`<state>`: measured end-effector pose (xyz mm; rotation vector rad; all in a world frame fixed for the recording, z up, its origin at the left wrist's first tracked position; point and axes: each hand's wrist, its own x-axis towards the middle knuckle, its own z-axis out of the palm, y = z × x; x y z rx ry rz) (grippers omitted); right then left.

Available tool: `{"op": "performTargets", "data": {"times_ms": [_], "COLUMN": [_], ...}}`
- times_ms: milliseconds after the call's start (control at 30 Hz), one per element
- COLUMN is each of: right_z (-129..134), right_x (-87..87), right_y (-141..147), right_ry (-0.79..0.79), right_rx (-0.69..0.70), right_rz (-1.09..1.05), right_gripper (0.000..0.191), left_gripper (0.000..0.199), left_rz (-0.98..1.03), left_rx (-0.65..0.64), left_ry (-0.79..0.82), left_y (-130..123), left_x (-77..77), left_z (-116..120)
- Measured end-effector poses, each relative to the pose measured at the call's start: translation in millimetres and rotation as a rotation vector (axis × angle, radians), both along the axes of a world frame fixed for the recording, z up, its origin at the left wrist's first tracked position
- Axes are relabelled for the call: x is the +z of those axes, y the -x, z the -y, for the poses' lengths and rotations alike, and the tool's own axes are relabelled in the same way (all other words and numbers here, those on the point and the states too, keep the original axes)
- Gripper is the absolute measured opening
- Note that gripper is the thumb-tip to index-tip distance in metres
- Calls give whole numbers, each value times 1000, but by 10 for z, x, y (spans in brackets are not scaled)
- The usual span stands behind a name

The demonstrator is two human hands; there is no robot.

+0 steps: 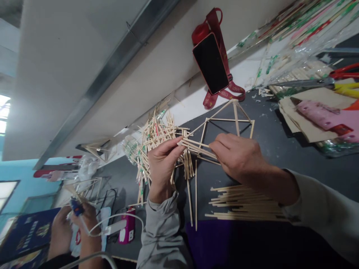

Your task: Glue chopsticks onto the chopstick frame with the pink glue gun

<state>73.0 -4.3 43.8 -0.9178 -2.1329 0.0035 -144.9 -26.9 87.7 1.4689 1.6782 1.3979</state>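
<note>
Left hand: pinches white-tipped ends; we best press lightly.
Right hand: closed around opposite ends.
Held sticks: between our hands; we best align them.
Stick frame: beyond; needs clearance.

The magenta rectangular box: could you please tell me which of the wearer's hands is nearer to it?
Left. In the view, the left hand is up and to the right of the box; the right hand is farther right, beyond the left hand.

Dark-screened phone, red printed lanyard, bright window
</note>
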Motion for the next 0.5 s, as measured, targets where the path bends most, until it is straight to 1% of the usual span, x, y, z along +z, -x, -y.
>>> {"op": "performTargets", "data": {"times_ms": [100,267,500], "right_z": [1,0,-6], "right_x": [-1,-17,-35], "right_y": [5,8,34], "right_ry": [8,9,-9], "right_rx": [4,13,-6], "right_rz": [7,5,-11], "right_gripper": [24,24,25], "left_gripper": [23,22,23], "left_rz": [2,6,9], "left_rx": [8,-17,3], "left_ry": [-1,-9,10], "left_y": [14,20,12], "left_x": [-13,-22,-8], "left_z": [0,-10,-5]}}
